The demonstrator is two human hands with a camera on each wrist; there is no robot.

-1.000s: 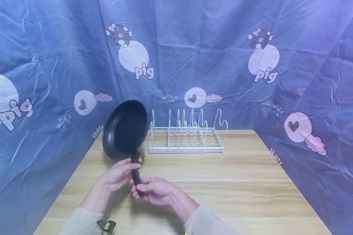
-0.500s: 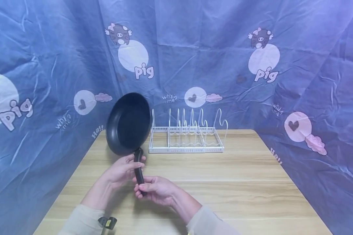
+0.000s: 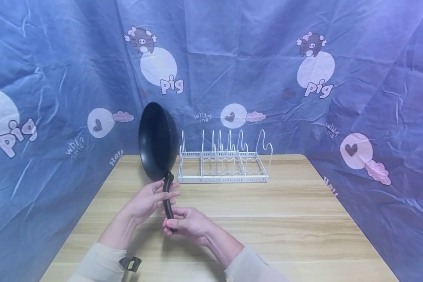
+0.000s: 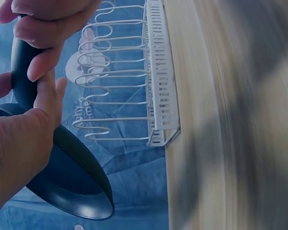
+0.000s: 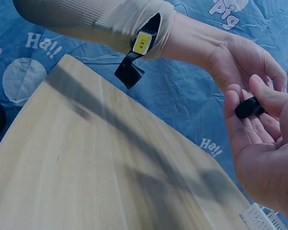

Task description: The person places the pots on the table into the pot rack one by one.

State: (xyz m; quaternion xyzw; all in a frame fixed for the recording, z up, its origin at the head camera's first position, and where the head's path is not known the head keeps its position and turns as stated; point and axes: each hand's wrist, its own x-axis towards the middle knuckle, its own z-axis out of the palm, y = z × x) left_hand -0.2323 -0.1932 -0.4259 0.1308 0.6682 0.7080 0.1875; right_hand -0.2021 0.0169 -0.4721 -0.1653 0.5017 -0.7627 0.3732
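A black frying pan [image 3: 156,141] is held upright above the table, its round body to the left of the white wire rack [image 3: 223,179]. My left hand [image 3: 141,203] holds the upper part of the handle between thumb and fingers, with some fingers reaching out past it on the right. Lower down, my right hand [image 3: 194,226] pinches the handle's end. The left wrist view shows the pan [image 4: 81,187] beyond the left hand [image 4: 19,148], with the right hand [image 4: 57,24] gripping at the top. From the right wrist, only the black handle end [image 5: 247,108] shows between the fingers.
The rack, with several upright wire dividers, stands at the back of the wooden table [image 3: 268,219]. Blue printed cloth [image 3: 211,78] hangs behind the table and along both sides. A black strap with a yellow label [image 3: 130,264] is on the left wrist.
The pan has risen and shifted right, toward the rack. It has turned about its handle so its body looks narrower. Both hands moved slightly with it, and the left fingers have straightened somewhat.
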